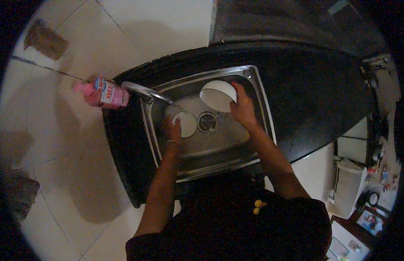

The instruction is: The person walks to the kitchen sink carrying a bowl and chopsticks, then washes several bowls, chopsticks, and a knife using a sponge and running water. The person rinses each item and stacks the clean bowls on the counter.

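Note:
My right hand [243,106] grips a white bowl with a ribbed outer wall [223,87] by its right side. The bowl is tilted over the upper right of a stainless steel sink [205,148]. To the left, my left hand [172,129] holds a smaller round white dish [188,125] by its left edge, low in the sink. The drain [207,122] lies between the two vessels. Above the dish, the tip of a chrome faucet [149,91] points into the basin; whether water runs from it is hard to tell.
A pink pump bottle [107,94] with a printed label stands at the counter's left, beside the faucet base. Black countertop [313,94] surrounds the sink and stretches right. Tiled wall [68,156] borders the left. A white cabinet [348,186] is at the lower right.

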`<action>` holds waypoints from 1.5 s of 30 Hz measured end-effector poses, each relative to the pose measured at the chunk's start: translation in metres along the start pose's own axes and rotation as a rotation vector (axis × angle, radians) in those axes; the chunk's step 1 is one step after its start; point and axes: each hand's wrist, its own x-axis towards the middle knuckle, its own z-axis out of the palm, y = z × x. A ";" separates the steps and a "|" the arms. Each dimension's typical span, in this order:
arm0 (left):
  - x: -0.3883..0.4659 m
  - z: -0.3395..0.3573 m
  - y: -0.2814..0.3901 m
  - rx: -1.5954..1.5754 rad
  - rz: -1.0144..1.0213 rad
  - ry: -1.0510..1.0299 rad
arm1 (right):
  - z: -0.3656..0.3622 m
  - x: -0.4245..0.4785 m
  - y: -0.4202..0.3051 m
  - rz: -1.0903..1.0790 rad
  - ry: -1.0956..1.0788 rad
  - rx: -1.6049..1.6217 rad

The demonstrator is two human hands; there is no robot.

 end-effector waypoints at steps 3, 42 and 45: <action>-0.014 0.029 -0.083 0.232 -0.177 -0.296 | -0.042 -0.004 -0.011 0.037 0.076 -0.133; -0.002 -0.027 -0.058 -0.051 0.171 -0.347 | 0.037 0.003 0.105 0.541 -0.577 0.656; -0.013 -0.035 -0.044 -0.080 0.154 -0.357 | 0.091 0.017 0.125 0.481 -0.635 0.302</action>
